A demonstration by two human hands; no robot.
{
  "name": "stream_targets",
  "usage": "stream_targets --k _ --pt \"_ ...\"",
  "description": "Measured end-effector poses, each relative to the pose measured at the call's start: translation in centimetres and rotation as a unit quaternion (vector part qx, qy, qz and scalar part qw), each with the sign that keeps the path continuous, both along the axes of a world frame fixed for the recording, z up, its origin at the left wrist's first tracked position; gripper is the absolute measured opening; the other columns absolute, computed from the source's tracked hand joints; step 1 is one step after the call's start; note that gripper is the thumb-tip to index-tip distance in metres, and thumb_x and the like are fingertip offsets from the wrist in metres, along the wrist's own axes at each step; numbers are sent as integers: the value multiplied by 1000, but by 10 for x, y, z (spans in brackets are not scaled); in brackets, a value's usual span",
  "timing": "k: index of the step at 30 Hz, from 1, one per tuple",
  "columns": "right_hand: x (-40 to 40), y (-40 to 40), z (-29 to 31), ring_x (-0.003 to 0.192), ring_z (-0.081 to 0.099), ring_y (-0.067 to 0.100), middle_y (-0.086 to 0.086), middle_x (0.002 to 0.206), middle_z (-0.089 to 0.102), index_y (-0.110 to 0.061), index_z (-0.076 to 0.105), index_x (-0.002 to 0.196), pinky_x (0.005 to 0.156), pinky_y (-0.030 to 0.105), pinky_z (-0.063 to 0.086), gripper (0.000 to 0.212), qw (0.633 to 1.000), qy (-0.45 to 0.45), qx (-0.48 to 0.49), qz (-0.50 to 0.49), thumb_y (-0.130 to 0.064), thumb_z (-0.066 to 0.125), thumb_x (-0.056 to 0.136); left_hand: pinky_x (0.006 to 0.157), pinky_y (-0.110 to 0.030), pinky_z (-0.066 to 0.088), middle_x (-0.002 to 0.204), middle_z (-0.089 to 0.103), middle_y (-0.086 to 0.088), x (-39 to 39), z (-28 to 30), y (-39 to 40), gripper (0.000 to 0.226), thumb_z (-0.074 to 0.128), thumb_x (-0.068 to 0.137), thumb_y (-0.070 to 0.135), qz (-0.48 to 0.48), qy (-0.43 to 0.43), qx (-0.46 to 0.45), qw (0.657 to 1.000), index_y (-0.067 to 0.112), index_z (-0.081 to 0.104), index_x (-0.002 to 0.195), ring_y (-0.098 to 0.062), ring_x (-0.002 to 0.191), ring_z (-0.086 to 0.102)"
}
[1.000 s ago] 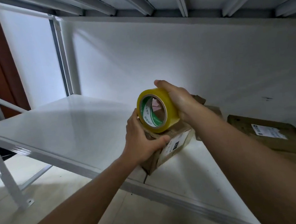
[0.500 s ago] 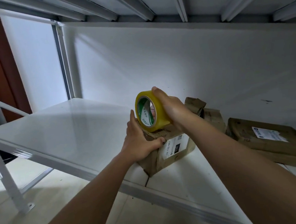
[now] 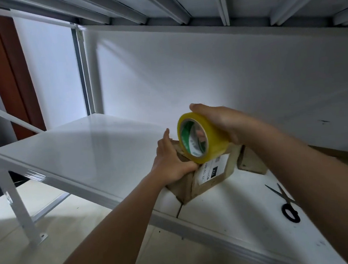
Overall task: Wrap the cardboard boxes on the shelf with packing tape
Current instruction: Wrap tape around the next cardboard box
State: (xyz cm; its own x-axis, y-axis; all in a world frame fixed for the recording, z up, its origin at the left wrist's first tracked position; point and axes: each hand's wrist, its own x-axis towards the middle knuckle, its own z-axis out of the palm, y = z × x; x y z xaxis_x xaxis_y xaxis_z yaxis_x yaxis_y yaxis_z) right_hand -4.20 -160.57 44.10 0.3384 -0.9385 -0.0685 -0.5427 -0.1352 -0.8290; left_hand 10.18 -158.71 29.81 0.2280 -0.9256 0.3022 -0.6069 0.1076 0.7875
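Cardboard box [image 3: 210,176], brown and creased, sits on the white metal shelf [image 3: 82,155] close to its near edge, one corner reaching the seam between two shelf panels. Much of its top is hidden under the hands and the tape roll; a white shipping label on its near face shows dark print too small to read beyond a few digits. Left hand [image 3: 173,164] grips the box's left end, fingers curled over the near edge and thumb raised. Right hand [image 3: 223,122] clamps the yellow tape roll [image 3: 201,141] from above and from the right, holding it on edge against the box top; its fingertips show through the roll's green-and-white printed core. Whether a strip of tape runs from roll to box cannot be made out. A second cardboard box [image 3: 250,160] lies just behind, largely covered by the right forearm. Black-handled scissors [image 3: 286,205] lie on the shelf to the right, partly cut off by that arm. A smooth white wall [image 3: 205,69] backs the shelf.
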Motion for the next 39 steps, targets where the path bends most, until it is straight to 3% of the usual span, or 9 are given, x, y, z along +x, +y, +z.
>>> stream_targets --k 6,14,20,23,26,29,31,36,39 --pt "-49 16 -28 103 56 24 0 118 56 -32 56 118 94 41 48 44 987 145 11 70 -61 51 86 109 -40 30 142 20 3 0 4 -7 138 68 31 79 -4 19 23 1000 42 -3 144 -23 135 27" --pt "-57 22 -46 91 57 20 1 109 55 -32 50 114 87 37 48 42 989 112 77 57 -64 47 87 106 -33 31 138 19 7 2 7 -4 134 68 31 78 -26 -6 30 999 37 10 145 -20 133 28" --pt "-59 25 -62 103 63 29 10 116 64 -23 59 122 98 46 48 64 992 93 76 27 -71 48 81 102 -32 34 132 23 8 2 5 -3 120 70 39 74 -19 -11 20 1000 31 23 141 -18 128 33" --pt "-62 29 -55 97 66 26 7 106 68 -20 62 114 93 42 52 71 995 67 65 40 -74 56 68 99 -33 40 120 25 9 1 10 -2 110 68 38 75 -6 18 16 1000 33 32 133 -15 117 38" --pt "-64 26 -34 90 68 21 3 98 71 -22 66 107 82 36 56 78 997 -30 24 65 -71 67 46 86 -31 46 126 37 1 -4 13 -5 96 68 48 67 8 139 26 990 29 40 131 -16 108 47" --pt "-62 21 -23 72 69 13 0 80 72 -15 68 101 64 27 54 72 983 -158 20 87 -61 73 45 84 -39 54 122 57 -6 -16 6 -7 89 64 53 70 1 289 84 954 19 51 125 -22 103 60" --pt "-57 20 -32 73 69 14 0 82 71 -14 67 105 69 31 55 70 979 -185 14 82 -56 74 49 90 -46 54 115 64 -10 -20 -3 -6 90 60 54 75 10 343 107 933 13 57 120 -24 101 63" --pt "-46 13 -55 83 68 17 -1 88 71 -20 66 103 77 36 56 38 986 -158 -50 26 -50 66 79 100 -49 44 133 40 -9 -17 -8 -3 83 40 79 77 49 283 123 950 18 37 137 -27 118 46" --pt "-44 10 -55 89 68 20 0 93 71 -22 66 100 80 38 56 45 984 -162 -68 27 -57 63 72 94 -45 48 133 40 -5 -7 4 8 79 43 78 78 -28 287 183 940 24 39 136 -23 117 45"
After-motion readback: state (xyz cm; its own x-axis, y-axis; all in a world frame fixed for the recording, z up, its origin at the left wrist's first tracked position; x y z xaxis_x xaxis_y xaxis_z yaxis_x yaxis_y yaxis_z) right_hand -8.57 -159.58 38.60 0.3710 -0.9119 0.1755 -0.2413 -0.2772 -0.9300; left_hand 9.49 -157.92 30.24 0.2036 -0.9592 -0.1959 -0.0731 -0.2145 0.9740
